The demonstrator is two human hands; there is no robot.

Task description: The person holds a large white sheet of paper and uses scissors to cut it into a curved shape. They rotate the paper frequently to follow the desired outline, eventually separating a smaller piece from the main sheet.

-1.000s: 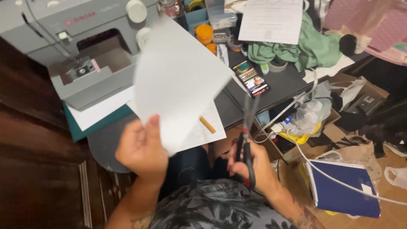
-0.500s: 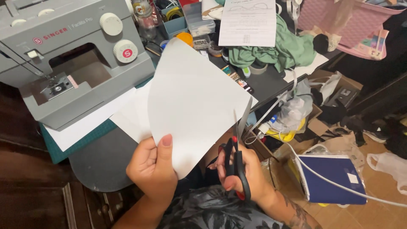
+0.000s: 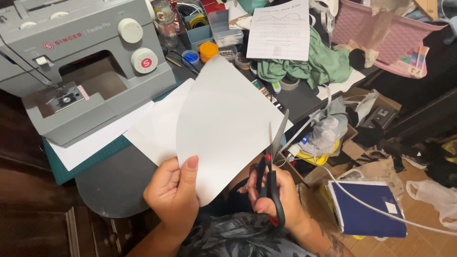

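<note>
A white printed sheet (image 3: 280, 29) lies atop green cloth (image 3: 328, 64); a plastic-wrapped blue package (image 3: 366, 209) sits on the floor.

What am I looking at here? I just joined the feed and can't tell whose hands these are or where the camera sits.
There is no robot: a person works with two bare hands, filmed by one camera worn on the head, looking down. The left hand grips the lower edge of a white sheet of paper. The right hand holds black-handled scissors, blades at the sheet's right edge. Behind, a grey sewing machine stands on a dark table over a green cutting mat, with more white paper under it. A printed page, green cloth and small containers crowd the far side.
</note>
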